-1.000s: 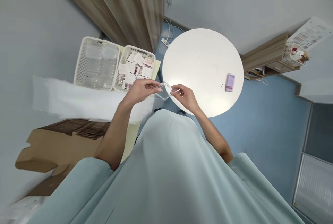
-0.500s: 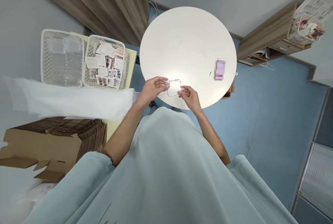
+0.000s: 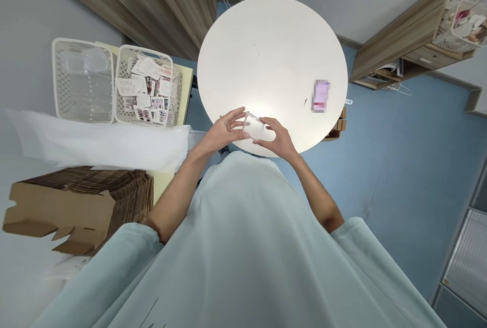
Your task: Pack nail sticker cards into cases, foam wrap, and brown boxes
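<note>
Between my hands, over the near edge of a round white table (image 3: 272, 38), is a small clear plastic box (image 3: 253, 126), see-through and tilted. My left hand (image 3: 224, 130) grips its left side, fingers spread along it and thumb below. On the right side, my right hand (image 3: 280, 138) holds it with the fingers above and the thumb underneath. Glare and the clear plastic hide the box's finer edges. A blurred-out purple item (image 3: 320, 95) lies farther right on the table, with a small dark mark beside it.
To the left stand two white baskets: one (image 3: 55, 82) with clear plastic pieces, one (image 3: 146, 50) with several carded packs. White sheets (image 3: 95, 137) and folded cardboard boxes (image 3: 63, 208) lie nearer. A wooden cabinet (image 3: 403, 28) is at the far right.
The clear box has turned and tilted between my hands, showing more of its depth. My right hand has opened wider around it. The view has shifted slightly.
</note>
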The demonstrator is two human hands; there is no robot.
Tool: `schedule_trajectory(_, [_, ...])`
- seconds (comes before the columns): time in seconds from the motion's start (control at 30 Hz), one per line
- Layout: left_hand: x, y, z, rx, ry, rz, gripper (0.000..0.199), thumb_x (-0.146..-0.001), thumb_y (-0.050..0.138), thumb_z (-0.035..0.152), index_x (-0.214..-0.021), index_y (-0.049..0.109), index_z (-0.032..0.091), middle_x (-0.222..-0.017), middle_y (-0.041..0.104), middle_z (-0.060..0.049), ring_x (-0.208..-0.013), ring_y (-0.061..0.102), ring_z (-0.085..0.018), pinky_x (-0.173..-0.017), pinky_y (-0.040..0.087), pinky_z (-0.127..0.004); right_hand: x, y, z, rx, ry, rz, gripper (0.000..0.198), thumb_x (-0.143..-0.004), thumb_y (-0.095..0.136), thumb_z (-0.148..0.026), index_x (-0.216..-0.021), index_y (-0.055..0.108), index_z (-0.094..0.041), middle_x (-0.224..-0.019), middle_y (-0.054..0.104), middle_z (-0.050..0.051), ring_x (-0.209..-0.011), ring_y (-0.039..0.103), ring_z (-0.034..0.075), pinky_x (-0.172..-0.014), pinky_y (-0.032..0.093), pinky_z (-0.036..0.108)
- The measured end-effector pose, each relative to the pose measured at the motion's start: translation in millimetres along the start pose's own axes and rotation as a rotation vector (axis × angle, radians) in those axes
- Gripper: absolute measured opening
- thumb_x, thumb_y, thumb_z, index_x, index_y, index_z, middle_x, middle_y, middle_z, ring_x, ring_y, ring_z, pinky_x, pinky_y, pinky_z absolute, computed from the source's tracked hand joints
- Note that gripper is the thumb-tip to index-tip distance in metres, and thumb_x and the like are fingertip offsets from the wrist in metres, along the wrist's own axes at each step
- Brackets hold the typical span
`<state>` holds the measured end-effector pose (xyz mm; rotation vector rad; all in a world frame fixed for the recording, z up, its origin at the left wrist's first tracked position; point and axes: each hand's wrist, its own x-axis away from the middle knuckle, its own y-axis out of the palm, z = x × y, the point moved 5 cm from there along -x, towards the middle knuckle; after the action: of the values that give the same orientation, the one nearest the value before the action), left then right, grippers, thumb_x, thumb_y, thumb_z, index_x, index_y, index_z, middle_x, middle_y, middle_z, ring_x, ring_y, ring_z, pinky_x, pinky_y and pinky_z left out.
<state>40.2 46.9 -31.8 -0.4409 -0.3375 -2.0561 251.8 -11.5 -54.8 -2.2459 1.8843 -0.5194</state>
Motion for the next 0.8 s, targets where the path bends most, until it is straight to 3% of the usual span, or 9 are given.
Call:
schedule_trajectory(0.07, [3.7,3.9,-2.8,0.019,0.02,-0.01,0.118,-0.062,0.106,0.063,-0.165,0.06,0.032,-0.173,0.055,-0.017,-0.155,0.059,-0.041,-0.12,0.058,-0.054,0.5,7.5,4.5,-0.212,0.085,-0.006,0.085,-0.083,0.096,-0.07,-0.155,0.07,-0.032,-0.155,0.07,0.01,-0.147,0.067,0.034,-0.13,0.054,0.056])
schedule_trajectory(0.23, [9.1,2.7,-11.6,0.023,-0.003,0.041,0.108,-0.063,0.105,0.065,-0.158,0.068,0.027,-0.164,0.064,-0.017,-0.154,0.059,-0.041,-0.125,0.055,-0.056,3.7,25.3,4.7,-0.464,0.224,-0.046,0.091,-0.067,0.104,-0.071,-0.143,0.079,-0.029,-0.147,0.074,0.009,-0.145,0.069,0.035,-0.136,0.05,0.055])
schedule_trajectory(0.4, [13.5,-8.2,-16.0,0.041,-0.032,0.015,0.11,-0.058,0.108,0.063,-0.155,0.072,0.023,-0.162,0.067,-0.019,-0.146,0.067,-0.041,-0.129,0.052,-0.058,5.6,37.3,5.4,-0.504,0.266,-0.061,0.091,-0.063,0.107,-0.069,-0.141,0.081,-0.029,-0.144,0.075,0.008,-0.143,0.071,0.035,-0.136,0.05,0.057])
schedule_trajectory(0.8, [24.9,-27.0,-31.7,0.042,-0.071,0.016,0.113,-0.054,0.109,0.069,-0.152,0.076,0.023,-0.162,0.069,-0.016,-0.152,0.063,-0.045,-0.133,0.049,-0.06,8.1,60.4,12.0,-0.489,0.308,-0.093,0.092,-0.064,0.106,-0.068,-0.142,0.081,-0.028,-0.142,0.074,0.008,-0.142,0.072,0.034,-0.136,0.05,0.056])
